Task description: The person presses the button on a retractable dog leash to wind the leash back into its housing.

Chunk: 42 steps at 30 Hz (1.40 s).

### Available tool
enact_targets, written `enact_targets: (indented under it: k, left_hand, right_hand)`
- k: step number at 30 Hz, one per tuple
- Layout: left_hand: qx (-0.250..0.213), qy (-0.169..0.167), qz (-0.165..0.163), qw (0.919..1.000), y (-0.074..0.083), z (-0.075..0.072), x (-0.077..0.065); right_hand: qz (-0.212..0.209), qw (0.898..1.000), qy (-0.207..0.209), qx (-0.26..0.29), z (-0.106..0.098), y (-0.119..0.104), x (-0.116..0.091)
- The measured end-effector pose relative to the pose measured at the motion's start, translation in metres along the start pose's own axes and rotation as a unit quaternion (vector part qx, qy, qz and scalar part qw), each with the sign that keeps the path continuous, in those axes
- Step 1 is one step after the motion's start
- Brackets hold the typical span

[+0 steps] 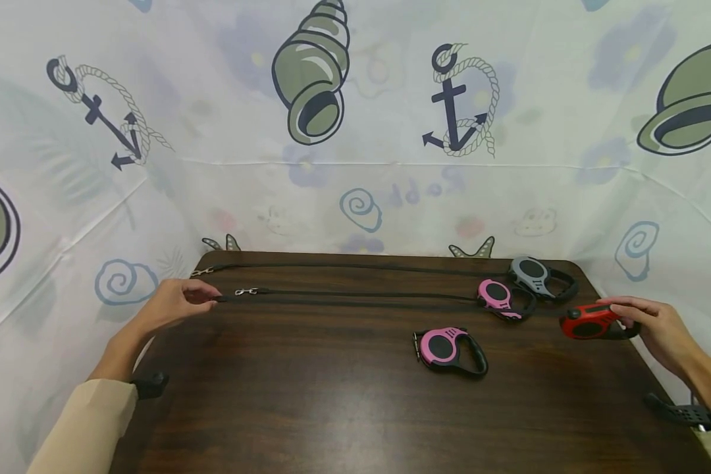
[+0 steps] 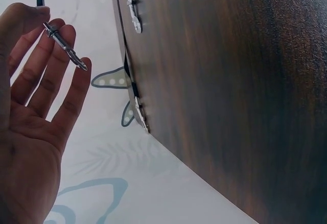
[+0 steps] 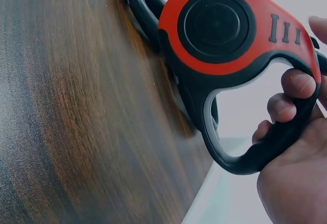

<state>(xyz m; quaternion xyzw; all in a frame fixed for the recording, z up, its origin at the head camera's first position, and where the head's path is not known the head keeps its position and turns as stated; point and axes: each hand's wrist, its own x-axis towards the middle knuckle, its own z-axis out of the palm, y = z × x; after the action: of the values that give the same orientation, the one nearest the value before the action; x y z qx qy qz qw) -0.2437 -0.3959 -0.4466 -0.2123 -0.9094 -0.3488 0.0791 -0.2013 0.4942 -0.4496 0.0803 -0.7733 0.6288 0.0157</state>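
My right hand (image 1: 663, 332) grips the black loop handle of a red retractable dog leash (image 1: 586, 322) at the table's right edge; in the right wrist view the fingers curl round that handle. From it a black strap (image 1: 332, 303) runs straight across the table to my left hand (image 1: 174, 303). There the thumb and fingers pinch the strap's end, by a metal snap hook (image 2: 64, 45) that shows in the left wrist view. Behind the strap lie a pink leash (image 1: 494, 296) and a grey leash (image 1: 530, 273), both with straps drawn out leftward.
A second pink leash (image 1: 441, 347), its strap wound in, lies nearer on the brown table (image 1: 308, 408). The snap hook (image 1: 245, 291) of the drawn-out pink leash and the grey leash's snap hook (image 1: 203, 270) lie at the left. A printed cloth (image 1: 391, 197) hangs around the table.
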Motion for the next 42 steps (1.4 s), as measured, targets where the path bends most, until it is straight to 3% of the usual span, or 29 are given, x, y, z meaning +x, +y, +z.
enact_targets:
  k: [6,12,25,32,37,42]
  left_hand:
    - [-0.013,0.001,0.0,0.9999,0.001,-0.001,-0.001]
    - [-0.001,0.004,0.015,0.9999,0.002,0.001,0.003]
    - [0.017,0.004,0.044,0.9989,0.01,0.005,0.012]
    - [0.018,0.002,0.039,0.9991,0.017,0.008,0.016]
    - [0.014,0.002,0.052,0.9986,0.019,0.011,0.018]
    - [0.02,-0.009,0.042,0.9989,0.02,0.013,0.022]
  right_hand:
    - [0.004,0.995,-0.002,-0.102,0.003,-0.003,0.0]
    - [0.002,0.988,0.006,-0.155,0.008,-0.006,0.002]
    - [-0.002,0.983,0.003,-0.181,0.021,-0.015,0.005]
    - [-0.003,0.977,0.006,-0.211,0.029,-0.019,0.007]
    - [-0.008,0.977,0.006,-0.213,0.035,-0.022,0.011]
    - [-0.016,0.977,0.003,-0.211,0.041,-0.025,0.014]
